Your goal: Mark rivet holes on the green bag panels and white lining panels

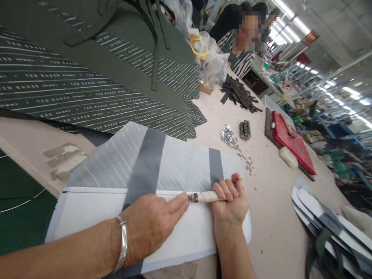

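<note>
Gripping a pale-wrapped hand tool [207,197], the right hand [230,201] curls its fingers round the handle, above a white panel [188,234]. From where I stand, the left hand [149,223] reaches in from nine o'clock, two outstretched fingers at the tool's metal tip; whether they pinch anything, I cannot tell. Around the tool, small metal pieces [227,135] lie at one o'clock, a red slab [293,143] at two, dark printed sheets [122,99] at eleven.
</note>
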{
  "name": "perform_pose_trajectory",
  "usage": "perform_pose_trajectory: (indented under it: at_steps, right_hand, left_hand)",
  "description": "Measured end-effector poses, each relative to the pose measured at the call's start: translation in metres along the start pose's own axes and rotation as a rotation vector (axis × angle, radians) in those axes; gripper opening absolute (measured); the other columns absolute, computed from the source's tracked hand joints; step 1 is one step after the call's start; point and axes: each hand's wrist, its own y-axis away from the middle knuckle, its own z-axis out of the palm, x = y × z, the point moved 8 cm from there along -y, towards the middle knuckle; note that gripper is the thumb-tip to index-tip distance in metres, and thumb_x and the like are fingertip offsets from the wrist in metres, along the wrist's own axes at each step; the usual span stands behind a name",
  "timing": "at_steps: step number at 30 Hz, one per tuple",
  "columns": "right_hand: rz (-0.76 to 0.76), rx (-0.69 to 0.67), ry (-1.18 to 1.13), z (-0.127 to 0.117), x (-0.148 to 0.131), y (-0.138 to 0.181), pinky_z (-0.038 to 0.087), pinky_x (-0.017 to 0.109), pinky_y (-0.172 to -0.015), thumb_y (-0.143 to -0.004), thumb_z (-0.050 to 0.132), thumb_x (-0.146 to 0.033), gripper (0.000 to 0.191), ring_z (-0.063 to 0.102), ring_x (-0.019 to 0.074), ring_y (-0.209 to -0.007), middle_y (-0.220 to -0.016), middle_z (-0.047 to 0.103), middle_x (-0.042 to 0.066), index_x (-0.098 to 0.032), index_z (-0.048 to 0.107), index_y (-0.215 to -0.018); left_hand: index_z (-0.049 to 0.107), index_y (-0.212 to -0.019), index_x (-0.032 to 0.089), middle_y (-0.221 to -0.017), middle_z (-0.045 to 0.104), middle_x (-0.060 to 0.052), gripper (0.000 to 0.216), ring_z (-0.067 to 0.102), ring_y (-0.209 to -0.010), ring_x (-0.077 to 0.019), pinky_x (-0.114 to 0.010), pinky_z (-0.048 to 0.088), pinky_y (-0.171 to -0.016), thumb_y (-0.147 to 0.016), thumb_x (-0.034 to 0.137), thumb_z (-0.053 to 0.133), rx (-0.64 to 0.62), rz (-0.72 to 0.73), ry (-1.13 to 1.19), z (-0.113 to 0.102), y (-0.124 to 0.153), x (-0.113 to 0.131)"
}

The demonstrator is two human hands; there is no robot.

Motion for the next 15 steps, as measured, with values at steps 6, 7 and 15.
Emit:
perform_pose_trajectory:
  at_steps: [6,7,15]
  right_hand:
    - [0.007,-0.035,0.048,0.001,0.001,-0.002,0.025,0.013,-0.035,-0.092,0.056,-0.024,0.014,0.018,0.0043,-0.034,-0.044,0.024,-0.014,-0.015,0.062,-0.083]
    - [0.003,-0.041,0.061,0.002,0.001,-0.001,0.025,0.013,-0.035,-0.091,0.057,-0.024,0.013,0.017,0.0044,-0.035,-0.045,0.024,-0.015,-0.015,0.062,-0.083]
    - [-0.125,-0.13,0.217,0.026,-0.004,0.013,0.024,0.013,-0.033,-0.094,0.054,-0.028,0.018,0.005,0.0063,-0.038,-0.05,0.016,-0.013,-0.018,0.065,-0.082]
  left_hand:
    - [0.057,-0.129,0.014,-0.14,0.056,-0.006,0.047,0.066,-0.066,-0.0162,-0.035,0.055,-0.053,-0.083,0.007,0.046,-0.028,-0.004,0.0,0.001,0.0,0.0]
    - [0.057,-0.129,0.014,-0.141,0.056,-0.006,0.048,0.066,-0.067,-0.0162,-0.034,0.055,-0.054,-0.083,0.007,0.045,-0.032,-0.004,0.002,0.002,0.0,0.0]
    - [0.058,-0.126,0.013,-0.138,0.058,-0.01,0.047,0.067,-0.067,-0.0171,-0.035,0.056,-0.054,-0.083,0.006,0.042,0.001,-0.007,0.09,0.002,0.0,-0.002]
